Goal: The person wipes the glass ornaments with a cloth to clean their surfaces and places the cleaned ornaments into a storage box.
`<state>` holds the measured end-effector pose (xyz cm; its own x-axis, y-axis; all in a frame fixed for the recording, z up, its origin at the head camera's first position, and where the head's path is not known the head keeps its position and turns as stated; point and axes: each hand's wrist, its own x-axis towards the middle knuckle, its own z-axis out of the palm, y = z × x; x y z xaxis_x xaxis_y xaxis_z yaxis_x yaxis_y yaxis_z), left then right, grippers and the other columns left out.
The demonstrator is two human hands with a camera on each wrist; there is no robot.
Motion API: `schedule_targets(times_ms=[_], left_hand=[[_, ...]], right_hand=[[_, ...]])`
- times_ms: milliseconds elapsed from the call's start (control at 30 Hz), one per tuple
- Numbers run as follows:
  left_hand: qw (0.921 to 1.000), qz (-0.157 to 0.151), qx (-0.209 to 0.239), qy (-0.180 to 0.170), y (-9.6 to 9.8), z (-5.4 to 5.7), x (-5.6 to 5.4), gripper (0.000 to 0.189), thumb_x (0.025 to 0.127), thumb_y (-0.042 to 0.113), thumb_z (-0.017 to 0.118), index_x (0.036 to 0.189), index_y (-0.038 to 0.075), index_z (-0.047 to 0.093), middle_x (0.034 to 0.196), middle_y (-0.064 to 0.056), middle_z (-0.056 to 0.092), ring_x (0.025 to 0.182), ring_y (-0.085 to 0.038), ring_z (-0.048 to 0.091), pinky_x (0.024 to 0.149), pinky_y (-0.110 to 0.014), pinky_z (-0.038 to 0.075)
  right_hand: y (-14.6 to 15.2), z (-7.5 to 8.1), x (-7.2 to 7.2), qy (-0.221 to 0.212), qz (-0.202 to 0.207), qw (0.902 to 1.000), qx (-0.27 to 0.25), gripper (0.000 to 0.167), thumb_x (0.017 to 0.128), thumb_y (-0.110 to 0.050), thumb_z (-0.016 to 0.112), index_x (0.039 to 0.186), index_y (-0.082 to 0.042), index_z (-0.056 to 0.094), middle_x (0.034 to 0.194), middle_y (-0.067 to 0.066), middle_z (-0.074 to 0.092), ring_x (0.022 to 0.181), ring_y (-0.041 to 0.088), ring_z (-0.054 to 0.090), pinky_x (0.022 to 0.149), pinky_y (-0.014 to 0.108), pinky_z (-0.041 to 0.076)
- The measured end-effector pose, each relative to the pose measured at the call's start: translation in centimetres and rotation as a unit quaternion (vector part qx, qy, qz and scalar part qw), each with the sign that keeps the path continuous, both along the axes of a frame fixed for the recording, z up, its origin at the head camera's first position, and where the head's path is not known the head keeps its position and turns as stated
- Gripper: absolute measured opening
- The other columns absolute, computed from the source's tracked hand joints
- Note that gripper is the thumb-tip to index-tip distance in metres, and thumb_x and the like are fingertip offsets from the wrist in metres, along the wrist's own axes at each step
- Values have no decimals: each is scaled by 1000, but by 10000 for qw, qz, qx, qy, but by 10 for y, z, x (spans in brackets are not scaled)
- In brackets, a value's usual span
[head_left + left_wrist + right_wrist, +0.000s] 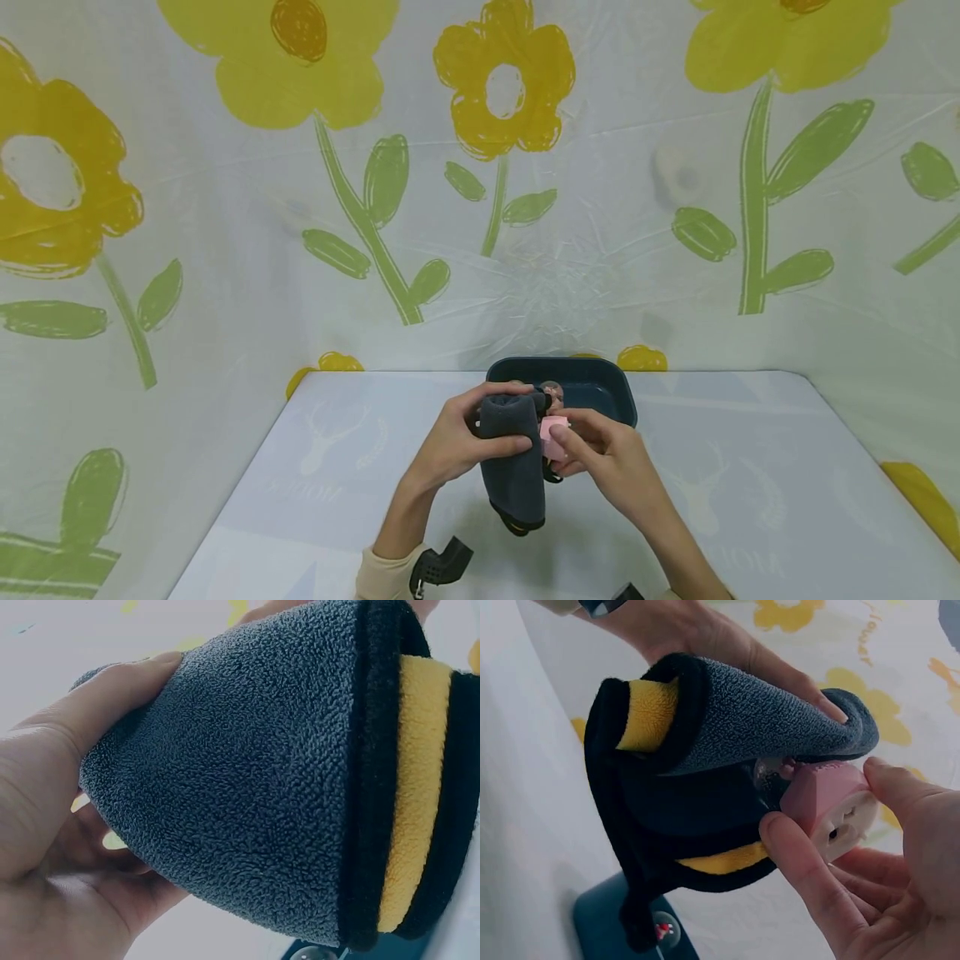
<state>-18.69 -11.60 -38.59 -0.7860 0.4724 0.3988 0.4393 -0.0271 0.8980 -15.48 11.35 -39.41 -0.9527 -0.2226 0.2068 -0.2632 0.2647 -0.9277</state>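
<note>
My left hand [461, 442] grips a folded dark grey towel [513, 475], thumb in front and fingers behind. Black edging and a yellow underside show on this towel in the left wrist view. With thumb and fingers, my right hand [618, 462] pinches the pink faceted base of a small snow globe [817, 791]. Its pale underside faces the right wrist camera, and its transparent part is mostly hidden against the towel. The towel hangs partly around the globe, its folds open on one side in the right wrist view.
Behind the hands, a dark teal tray [632, 408] stands at the back of the white patterned table [337, 500]. Another small globe [667, 930] with something red inside shows at the tray. A flower-printed curtain [585, 225] hangs behind the table.
</note>
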Motion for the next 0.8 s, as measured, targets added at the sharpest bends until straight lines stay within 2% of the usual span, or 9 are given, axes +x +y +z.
schedule_targets(times_ms=[200, 300, 400, 500, 633, 800], left_hand=[[9999, 60, -99, 43, -1, -2, -2, 54, 82, 8, 79, 132, 17, 60, 133, -7, 60, 100, -21, 68, 79, -38, 60], [9999, 89, -129, 49, -2, -3, -3, 54, 82, 9, 79, 132, 18, 60, 133, -6, 60, 99, -22, 68, 79, -39, 60], [9998, 141, -154, -17, -3, -3, -3, 53, 82, 11, 79, 131, 20, 61, 130, -4, 61, 98, -23, 67, 79, -39, 59], [9997, 174, -130, -82, -4, -2, -3, 52, 83, 13, 78, 131, 20, 61, 126, -6, 63, 96, -23, 67, 78, -39, 60], [9998, 133, 17, -111, -4, -1, -3, 50, 84, 12, 76, 131, 15, 60, 118, -13, 65, 91, -21, 68, 75, -39, 60], [9996, 104, 156, -231, -5, 0, -3, 47, 86, 10, 74, 130, 14, 61, 114, -15, 66, 90, -19, 68, 75, -38, 59]], right_hand=[[-1, -1, -1, 100, 54, 9999, -26, 39, 93, -27, 67, 125, -6, 62, 97, 16, 73, 70, 13, 73, 65, 26, 59], [-1, -2, 1, 358, 61, 9993, -19, 38, 92, -24, 68, 126, -6, 62, 101, 16, 72, 74, 9, 73, 66, 25, 59], [-1, -3, 2, 788, -45, 9967, 170, 39, 90, -25, 71, 126, -11, 63, 108, 11, 72, 78, 5, 72, 68, 22, 58], [-2, -4, 2, 1300, -125, 9908, 340, 41, 87, -25, 75, 125, -15, 64, 112, 5, 72, 81, 5, 71, 70, 21, 58], [-2, -5, 0, 1915, 3, 9808, 363, 45, 82, -22, 80, 124, -14, 64, 116, 3, 71, 89, 9, 71, 74, 24, 59], [-2, -6, -1, 2617, 235, 9636, 486, 53, 75, -9, 83, 124, -16, 64, 124, 4, 67, 112, 10, 65, 78, 23, 58]])
